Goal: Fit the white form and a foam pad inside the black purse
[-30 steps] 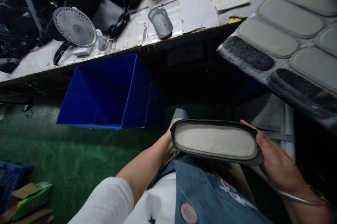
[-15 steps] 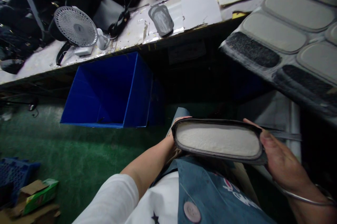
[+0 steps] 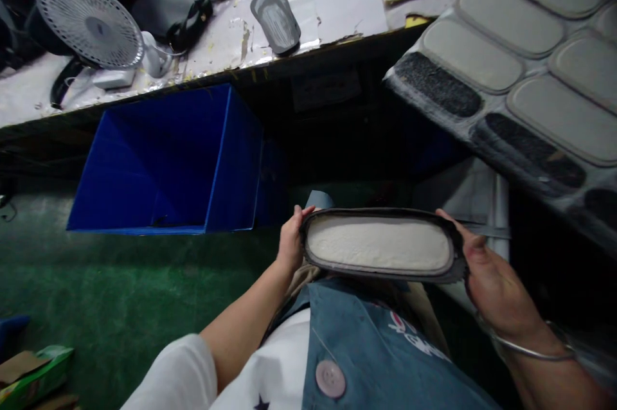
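Observation:
A long oval piece [image 3: 380, 244] with a dark rim and a pale, padded-looking face is held level in front of the apron. My left hand [image 3: 292, 238] grips its left end, fingertips on the upper edge. At the other end my right hand [image 3: 489, 275] has its thumb on the dark rim, with the remaining fingers mostly hidden behind. The underside of the piece is out of sight.
An open blue bin [image 3: 159, 166] stands below the workbench [image 3: 231, 44]. On the bench are a fan [image 3: 91, 23], a grey oval item [image 3: 277, 23] and papers [image 3: 349, 8]. A board with oval pads [image 3: 472, 53] juts in at right. A green box [image 3: 41, 371] lies lower left.
My left hand has come into view around the left end of the piece. The piece has shifted slightly left and up in view, and the surroundings have also shifted left.

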Motion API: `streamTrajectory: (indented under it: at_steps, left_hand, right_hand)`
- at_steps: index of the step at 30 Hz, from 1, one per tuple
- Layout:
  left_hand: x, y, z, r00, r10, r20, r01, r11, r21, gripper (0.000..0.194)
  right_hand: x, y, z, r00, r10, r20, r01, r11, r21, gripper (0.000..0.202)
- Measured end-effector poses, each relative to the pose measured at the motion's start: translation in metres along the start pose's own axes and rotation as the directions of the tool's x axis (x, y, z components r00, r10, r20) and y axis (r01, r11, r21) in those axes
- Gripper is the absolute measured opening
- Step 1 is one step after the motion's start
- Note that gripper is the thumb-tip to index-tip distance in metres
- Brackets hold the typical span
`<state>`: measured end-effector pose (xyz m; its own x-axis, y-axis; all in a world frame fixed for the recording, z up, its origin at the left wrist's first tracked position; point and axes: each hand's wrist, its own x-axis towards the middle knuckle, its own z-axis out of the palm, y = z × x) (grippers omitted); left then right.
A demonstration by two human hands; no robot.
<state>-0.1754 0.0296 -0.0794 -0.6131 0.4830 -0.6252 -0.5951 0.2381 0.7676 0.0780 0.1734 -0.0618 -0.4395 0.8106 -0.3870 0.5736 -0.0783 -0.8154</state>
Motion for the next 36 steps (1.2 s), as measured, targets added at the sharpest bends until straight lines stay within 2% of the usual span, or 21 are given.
streamTrajectory:
  at_steps: [3, 4, 5, 7, 10, 14, 15, 17, 19, 27, 36]
  left_hand:
    - [-0.019, 0.025, -0.019, 0.989, 0.14, 0.039, -0.144, 0.982, 0.122, 0.041]
    - [-0.026, 0.033, -0.024, 0.964, 0.241, 0.115, -0.266, 0.897, 0.352, 0.042]
    - [-0.032, 0.04, -0.028, 0.94, 0.277, 0.199, -0.341, 0.769, 0.541, 0.041]
    - [-0.04, 0.049, -0.03, 0.892, 0.327, 0.312, -0.447, 0.541, 0.712, 0.042]
    - [-0.046, 0.053, -0.023, 0.814, 0.412, 0.41, -0.544, 0.287, 0.789, 0.039]
    - [-0.046, 0.055, -0.013, 0.735, 0.461, 0.498, -0.552, -0.02, 0.833, 0.017]
    - [-0.046, 0.056, -0.012, 0.723, 0.456, 0.519, -0.541, -0.094, 0.836, 0.017]
    - [-0.045, 0.06, -0.011, 0.7, 0.438, 0.564, -0.533, -0.205, 0.821, 0.028]
    - [-0.045, 0.061, -0.01, 0.675, 0.424, 0.604, -0.549, -0.257, 0.795, 0.033]
    - [-0.048, 0.055, -0.009, 0.607, 0.472, 0.639, -0.569, -0.303, 0.765, 0.035]
    - [-0.052, 0.05, -0.007, 0.616, 0.491, 0.616, -0.543, -0.302, 0.783, 0.032]
  right_hand:
    - [-0.01, -0.001, -0.008, 0.986, -0.161, -0.033, 0.147, 0.955, -0.258, 0.051]
    - [-0.013, -0.002, -0.01, 0.975, -0.219, -0.036, 0.194, 0.918, -0.345, 0.05]
    - [-0.015, -0.003, -0.011, 0.961, -0.273, -0.033, 0.236, 0.879, -0.413, 0.05]
    - [-0.018, -0.005, -0.012, 0.932, -0.362, -0.018, 0.304, 0.809, -0.502, 0.047]
    - [-0.019, -0.007, -0.01, 0.901, -0.433, -0.006, 0.355, 0.747, -0.562, 0.046]
    - [-0.019, -0.006, -0.006, 0.872, -0.488, -0.036, 0.371, 0.708, -0.601, 0.043]
    - [-0.018, -0.006, -0.005, 0.869, -0.493, -0.04, 0.37, 0.702, -0.608, 0.042]
    - [-0.018, -0.007, -0.004, 0.867, -0.495, -0.045, 0.362, 0.691, -0.625, 0.041]
    - [-0.016, -0.009, -0.004, 0.86, -0.508, -0.046, 0.361, 0.671, -0.648, 0.038]
    - [-0.012, -0.014, -0.003, 0.809, -0.587, -0.027, 0.387, 0.566, -0.728, 0.033]
    - [-0.008, -0.018, -0.008, 0.786, -0.616, 0.05, 0.426, 0.48, -0.767, 0.032]
